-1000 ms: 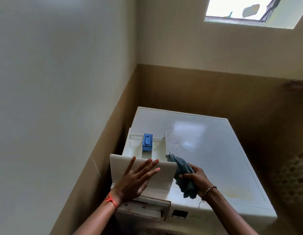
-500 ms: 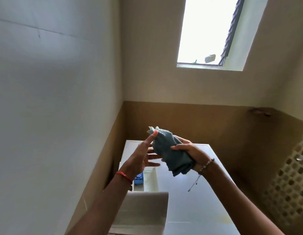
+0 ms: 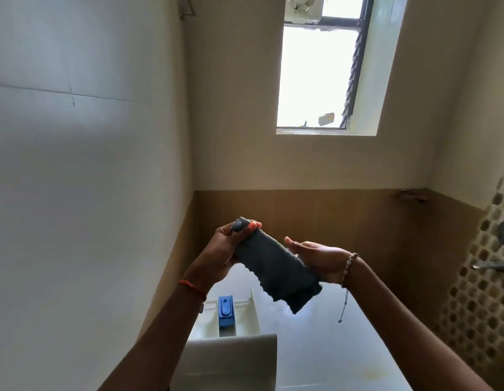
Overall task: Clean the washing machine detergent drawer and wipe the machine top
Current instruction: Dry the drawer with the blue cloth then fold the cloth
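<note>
Detergent drawer (image 3: 231, 359) lies below while left grip (image 3: 222, 252) clenches rolled nubby grey cloth (image 3: 273, 269), right grip (image 3: 321, 261) unclear

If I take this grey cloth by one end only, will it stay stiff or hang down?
Probably floppy: the cloth is folded over, and its free lower end hangs past the right hand. Likely light too, since the left hand grips only its top end.

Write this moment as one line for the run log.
cloth: held up in the air | left hand: grips its upper end | right hand: holds its lower part | drawer: on machine top, untouched
</note>
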Available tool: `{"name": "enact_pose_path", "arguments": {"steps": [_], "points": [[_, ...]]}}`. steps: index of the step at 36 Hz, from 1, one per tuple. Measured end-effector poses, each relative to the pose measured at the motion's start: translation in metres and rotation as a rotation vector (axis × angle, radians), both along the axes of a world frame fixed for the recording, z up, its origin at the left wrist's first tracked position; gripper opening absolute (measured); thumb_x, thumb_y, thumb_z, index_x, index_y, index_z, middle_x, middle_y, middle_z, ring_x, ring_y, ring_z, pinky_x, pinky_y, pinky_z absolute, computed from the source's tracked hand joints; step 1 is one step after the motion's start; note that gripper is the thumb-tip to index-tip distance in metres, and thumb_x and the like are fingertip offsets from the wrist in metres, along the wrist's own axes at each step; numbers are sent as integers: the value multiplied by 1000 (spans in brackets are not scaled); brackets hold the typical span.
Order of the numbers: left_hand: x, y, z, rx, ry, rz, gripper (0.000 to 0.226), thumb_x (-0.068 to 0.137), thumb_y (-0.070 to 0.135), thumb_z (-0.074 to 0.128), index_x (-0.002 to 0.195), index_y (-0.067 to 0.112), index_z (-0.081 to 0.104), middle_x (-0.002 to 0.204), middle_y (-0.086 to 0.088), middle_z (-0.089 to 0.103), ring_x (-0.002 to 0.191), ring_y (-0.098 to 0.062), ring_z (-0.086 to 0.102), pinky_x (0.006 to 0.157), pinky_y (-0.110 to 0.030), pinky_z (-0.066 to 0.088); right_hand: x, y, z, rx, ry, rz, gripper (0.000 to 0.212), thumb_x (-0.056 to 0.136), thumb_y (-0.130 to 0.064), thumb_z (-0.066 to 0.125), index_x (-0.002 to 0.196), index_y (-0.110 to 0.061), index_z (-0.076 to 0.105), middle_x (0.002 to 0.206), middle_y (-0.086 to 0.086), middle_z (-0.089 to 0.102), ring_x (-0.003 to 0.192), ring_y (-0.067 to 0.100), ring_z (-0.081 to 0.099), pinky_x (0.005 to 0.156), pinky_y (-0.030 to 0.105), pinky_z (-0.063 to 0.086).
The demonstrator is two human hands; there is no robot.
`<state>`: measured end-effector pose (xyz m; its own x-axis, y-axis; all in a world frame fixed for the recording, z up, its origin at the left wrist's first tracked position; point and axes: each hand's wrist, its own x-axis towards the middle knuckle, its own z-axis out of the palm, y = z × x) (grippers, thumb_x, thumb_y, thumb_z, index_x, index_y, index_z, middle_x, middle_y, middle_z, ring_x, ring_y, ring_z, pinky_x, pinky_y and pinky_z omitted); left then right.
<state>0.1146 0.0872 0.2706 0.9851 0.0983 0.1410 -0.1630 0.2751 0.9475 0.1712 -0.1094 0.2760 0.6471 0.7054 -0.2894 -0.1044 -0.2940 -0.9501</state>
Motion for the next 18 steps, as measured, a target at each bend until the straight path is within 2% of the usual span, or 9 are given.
{"name": "enact_pose_path", "arguments": {"steps": [2,3,6,8,11,13,15,16,18], "points": [[4,-2,4,-14,-32,-20,27,88,8,56,71,16,74,72,3,70,76,-13,63,59,-22,55,4,2,-4,-1,144,0,55,90,-54,33,92,-6,60,67,1,69,61,10,65,61,22,51],[7,-4,6,-18,-44,-25,29,88,8,56,69,17,75,74,2,71,78,-14,64,62,-23,56,7,3,-6,-18,161,-9,55,94,-51,26,92,-7,59,67,0,70,62,9,66,62,22,52],[13,-3,10,-66,-64,-20,25,89,9,54,75,16,74,82,-4,71,85,-22,65,68,-30,58,13,3,-1,-88,92,14,40,94,-41,41,94,-8,63,75,-1,70,74,13,66,73,28,51],[17,0,12,-103,-67,-21,23,88,10,53,79,15,73,87,-7,71,89,-25,66,68,-33,59,18,-1,7,-100,47,22,32,85,-36,56,94,-7,65,77,0,69,75,13,65,72,29,52],[21,4,14,-82,-64,18,19,92,12,50,92,12,68,96,-8,68,99,-27,62,74,-39,58,28,-5,17,-59,1,13,44,62,-34,74,96,-7,68,86,4,68,80,18,64,69,29,55],[21,5,16,-49,-74,36,18,92,13,49,93,12,66,97,-6,68,99,-25,62,76,-44,56,34,-7,22,-59,-82,-28,34,68,-29,75,95,-10,69,88,5,68,83,19,63,70,29,55],[21,7,17,-5,-94,23,17,92,15,49,90,13,66,92,-3,71,97,-22,63,77,-46,55,39,-8,26,-50,-181,-80,19,78,-25,72,92,-12,69,87,5,67,76,18,63,66,27,54],[21,7,17,22,-95,17,17,92,16,48,90,13,64,88,-1,71,93,-19,65,73,-42,56,42,-9,29,-52,-238,-101,17,80,-25,71,92,-13,68,88,5,67,76,18,63,66,27,53],[19,10,16,57,-72,10,16,91,17,48,91,12,63,82,1,72,84,-15,67,64,-32,58,48,-9,33,-61,-335,-140,19,80,-27,71,94,-15,68,95,7,67,85,21,63,76,34,55]]}}
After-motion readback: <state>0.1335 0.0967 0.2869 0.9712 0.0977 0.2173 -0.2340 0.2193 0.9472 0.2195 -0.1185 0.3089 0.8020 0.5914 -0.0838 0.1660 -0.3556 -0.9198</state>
